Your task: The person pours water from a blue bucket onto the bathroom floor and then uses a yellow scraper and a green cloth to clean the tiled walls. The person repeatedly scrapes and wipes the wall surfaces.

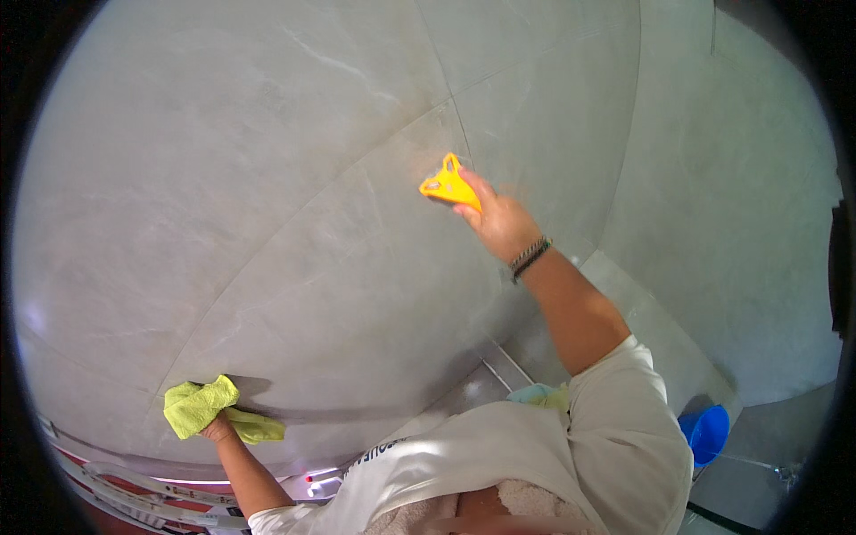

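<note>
My right hand (pixel 498 217) grips a yellow plastic scraper (pixel 449 186), its wide end against or close to the grey tiled wall (pixel 321 241), just below where the tile joints cross. A dark braided bracelet circles that wrist. At the lower left, my left hand (pixel 217 428) is mostly covered by a yellow-green cloth (pixel 199 404) that it holds at the wall; part of the cloth hangs to the right of the wrist. The scraper's blade edge is too small to make out.
A blue bucket (pixel 704 436) stands at the lower right, near the foot of the side wall (pixel 722 200). An aluminium ladder (pixel 160 495) lies across the lower left corner. Light blue and yellow-green cloths (pixel 540 396) show beside my torso.
</note>
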Demonstrator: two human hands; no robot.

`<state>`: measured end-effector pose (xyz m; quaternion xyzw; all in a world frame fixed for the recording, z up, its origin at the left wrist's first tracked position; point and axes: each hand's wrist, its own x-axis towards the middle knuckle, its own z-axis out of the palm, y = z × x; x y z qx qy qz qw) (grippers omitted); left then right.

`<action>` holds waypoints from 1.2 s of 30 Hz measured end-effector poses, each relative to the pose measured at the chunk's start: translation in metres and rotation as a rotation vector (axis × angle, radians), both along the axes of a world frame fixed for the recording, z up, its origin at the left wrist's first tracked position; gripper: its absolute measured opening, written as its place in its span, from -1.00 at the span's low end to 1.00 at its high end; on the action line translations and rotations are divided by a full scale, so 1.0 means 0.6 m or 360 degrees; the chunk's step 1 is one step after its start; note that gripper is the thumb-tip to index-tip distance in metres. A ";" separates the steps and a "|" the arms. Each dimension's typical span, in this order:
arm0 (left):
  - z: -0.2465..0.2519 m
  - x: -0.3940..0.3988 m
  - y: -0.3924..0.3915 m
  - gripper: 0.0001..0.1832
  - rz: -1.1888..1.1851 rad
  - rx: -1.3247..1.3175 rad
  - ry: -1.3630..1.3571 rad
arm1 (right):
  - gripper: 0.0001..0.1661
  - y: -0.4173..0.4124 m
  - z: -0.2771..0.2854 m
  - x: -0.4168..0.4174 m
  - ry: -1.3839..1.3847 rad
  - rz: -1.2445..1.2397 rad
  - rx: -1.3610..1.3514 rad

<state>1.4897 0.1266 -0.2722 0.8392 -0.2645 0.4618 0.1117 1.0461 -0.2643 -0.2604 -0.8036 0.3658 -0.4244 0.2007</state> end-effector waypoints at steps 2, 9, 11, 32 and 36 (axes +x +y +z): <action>-0.019 0.026 0.019 -0.57 -0.0543 -0.0548 0.0208 | -0.42 -0.011 -0.004 0.008 -0.0108 0.0009 -0.0132; 0.000 0.003 0.000 -0.64 -0.0071 -0.0080 -0.0099 | -0.41 -0.013 -0.022 -0.002 -0.0100 0.0028 -0.0102; -0.011 0.021 0.021 -0.64 -0.0311 -0.0271 0.0027 | -0.41 -0.028 -0.022 0.008 -0.0216 0.0052 -0.0230; -0.046 0.096 0.071 -0.58 0.0196 0.0167 -0.0348 | -0.38 -0.008 0.078 0.000 -0.0156 -0.0017 0.0004; -0.032 0.063 0.009 -0.55 -0.0094 -0.0092 -0.0206 | -0.37 -0.013 0.007 -0.002 -0.0109 -0.0008 -0.0161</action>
